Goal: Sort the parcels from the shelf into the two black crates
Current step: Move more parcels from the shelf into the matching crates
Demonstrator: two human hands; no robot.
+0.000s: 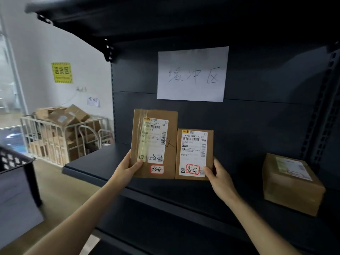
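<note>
Fingers [137, 164] of our left hand [125, 169] curl round the lower left corner of a tall parcel [156, 142], thumb pressed on its label. Our right hand [219, 174] grips the lower right corner of a shorter parcel [193, 153] the same way. We hold both upright, edges touching, near the centre in front of the shelf [95, 162]. A third parcel [290, 186] lies on the shelf at 3 o'clock. One black crate [16, 162] shows at 9 o'clock, a paper sign [192, 73] at 12.

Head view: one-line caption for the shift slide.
Left hand holds the taller parcel, right hand the shorter parcel, labels facing the camera; a third parcel sits on the shelf.
</note>
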